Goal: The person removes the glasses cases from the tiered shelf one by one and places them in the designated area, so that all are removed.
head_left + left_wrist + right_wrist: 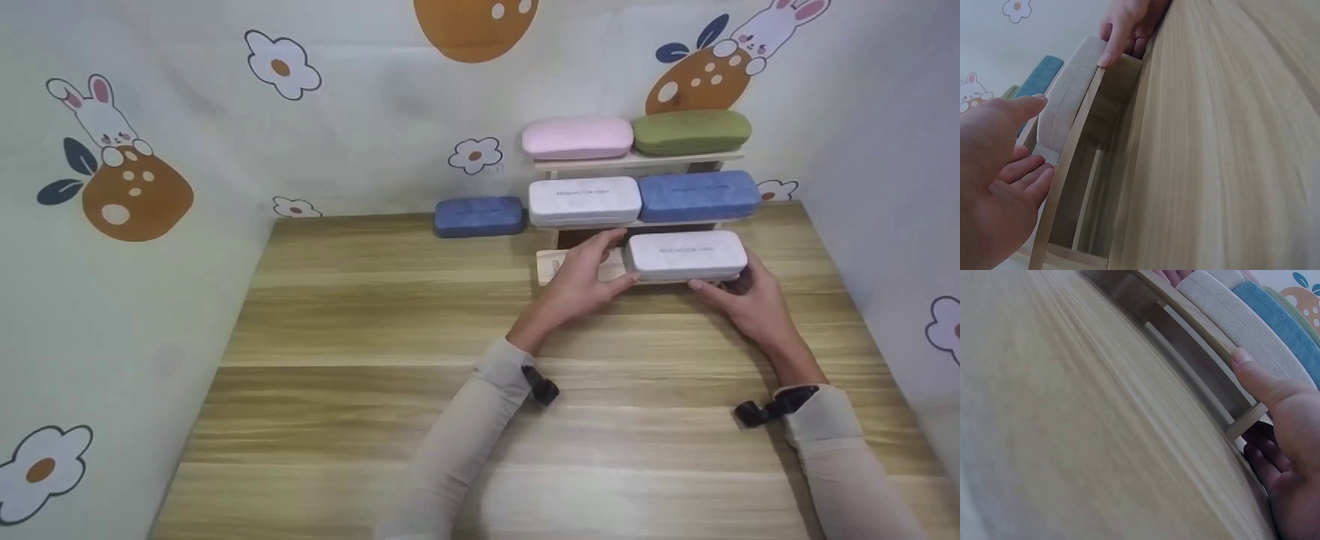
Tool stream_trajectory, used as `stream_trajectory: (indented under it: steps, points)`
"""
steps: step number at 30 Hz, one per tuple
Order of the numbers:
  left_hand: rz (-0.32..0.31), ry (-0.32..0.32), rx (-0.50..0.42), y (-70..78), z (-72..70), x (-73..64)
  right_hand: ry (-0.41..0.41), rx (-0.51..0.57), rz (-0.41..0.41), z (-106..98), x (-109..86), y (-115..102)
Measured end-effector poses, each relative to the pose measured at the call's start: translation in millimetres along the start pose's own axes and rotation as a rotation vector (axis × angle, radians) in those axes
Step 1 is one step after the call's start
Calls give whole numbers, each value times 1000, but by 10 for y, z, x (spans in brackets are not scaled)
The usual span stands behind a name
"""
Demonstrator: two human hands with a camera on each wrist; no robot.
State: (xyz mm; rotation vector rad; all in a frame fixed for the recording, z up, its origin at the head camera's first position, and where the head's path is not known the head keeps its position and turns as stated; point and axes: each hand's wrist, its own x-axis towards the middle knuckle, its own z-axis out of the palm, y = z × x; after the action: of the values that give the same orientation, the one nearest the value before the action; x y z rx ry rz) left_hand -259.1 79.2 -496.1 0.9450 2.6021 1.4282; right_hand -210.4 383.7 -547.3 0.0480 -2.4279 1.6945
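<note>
A white glasses case [687, 255] with small lettering lies on the right part of the lowest tier of a wooden stepped rack [551, 268]. At its left end is my left hand [583, 276], thumb and fingers spread apart beside the case; in the left wrist view the fingertips [1039, 174] are close to its end. My right hand [754, 300] is at the case's right end. In the right wrist view its thumb [1252, 371] touches along the front edge of the case and tier, while the other fingers [1268, 455] bend loosely by the rack's end.
The middle tier bears another white case [585, 201] and a blue case [701, 195]. On the top tier are a pink case [577, 139] and a green case [691, 132]. A smaller dark blue case [478, 217] stands on the wooden table [360, 322], left of the rack, near the patterned back wall.
</note>
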Motion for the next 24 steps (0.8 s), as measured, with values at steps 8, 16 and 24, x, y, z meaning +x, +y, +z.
stream_trajectory:
  steps: [8,16,24]
  points:
    - [-13,43,120,91,185,90,12,8,-27,4,-11,18]
    - [-111,98,234,184,338,106,20,-13,-14,1,-8,23]
    - [-154,148,288,227,430,104,10,1,-8,3,-2,15]
